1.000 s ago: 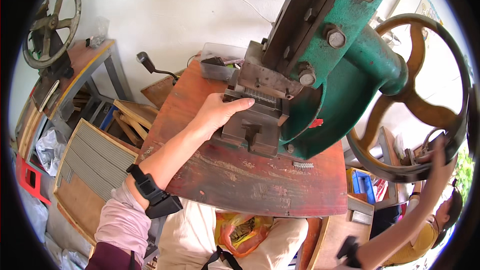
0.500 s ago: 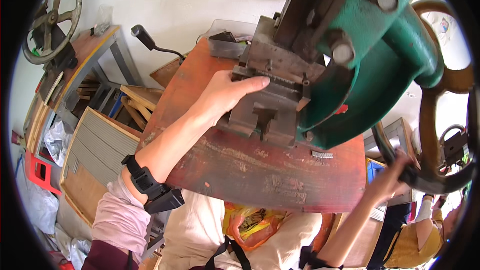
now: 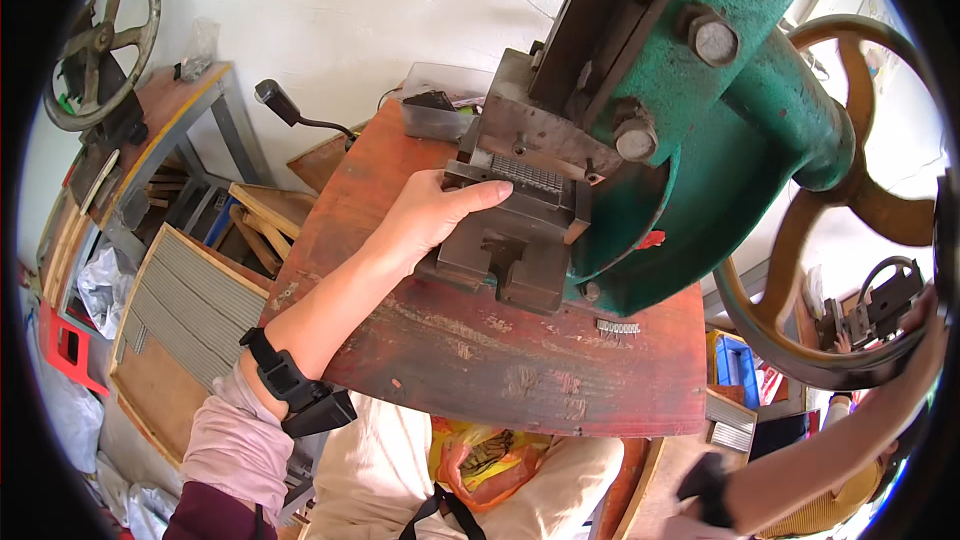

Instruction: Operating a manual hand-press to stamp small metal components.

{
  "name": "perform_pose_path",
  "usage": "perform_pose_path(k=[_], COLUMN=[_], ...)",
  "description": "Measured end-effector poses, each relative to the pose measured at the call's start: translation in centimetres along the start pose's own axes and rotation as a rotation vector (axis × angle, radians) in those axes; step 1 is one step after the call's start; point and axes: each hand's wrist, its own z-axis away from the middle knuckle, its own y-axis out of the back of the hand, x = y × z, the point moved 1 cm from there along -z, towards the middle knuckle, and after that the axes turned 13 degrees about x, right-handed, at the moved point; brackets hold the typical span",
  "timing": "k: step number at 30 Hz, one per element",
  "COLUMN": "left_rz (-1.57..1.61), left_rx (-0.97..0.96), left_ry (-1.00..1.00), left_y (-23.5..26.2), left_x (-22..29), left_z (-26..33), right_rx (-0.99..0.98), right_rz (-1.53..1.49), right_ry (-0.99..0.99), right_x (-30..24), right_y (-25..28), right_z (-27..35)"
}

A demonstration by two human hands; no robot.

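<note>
A green hand press [image 3: 740,130] stands on a worn red-brown table. Beneath its ram sits a steel die block [image 3: 510,205], with a row of small metal pieces [image 3: 528,174] showing in its slot. My left hand [image 3: 432,208] grips the block's left side, thumb on top; the other fingers are mostly hidden. At the far right, my right hand [image 3: 930,325] is blurred and partly cut off, closed round the dark handle [image 3: 943,230] of the press's brown handwheel [image 3: 775,280]. A small ridged metal strip [image 3: 617,327] lies beside the press base.
A clear plastic box [image 3: 425,118] with dark items stands behind the die. To the left are a tray of grey strips [image 3: 195,290] and another press's wheel [image 3: 103,37]. An orange bag [image 3: 490,470] rests between my legs. A person [image 3: 840,490] is partly visible at right.
My right hand has swung outward to the right, and the handwheel has turned. The ram has risen off the die, uncovering more of the slot. My left hand stays on the block.
</note>
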Motion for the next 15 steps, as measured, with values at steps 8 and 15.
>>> perform_pose_path(k=[8, 15], left_rz=[-0.176, -0.209], left_rx=[0.073, 0.019], left_ry=[-0.035, 0.006], left_y=[-0.1, -0.2], left_x=[0.1, -0.1], left_z=[0.4, 0.3], right_rx=[0.160, -0.256], right_rz=[-0.444, 0.120], right_ry=[0.131, -0.033], right_x=[13.0, 2.2], right_y=[-1.2, 1.5], right_z=[7.7, -5.4])
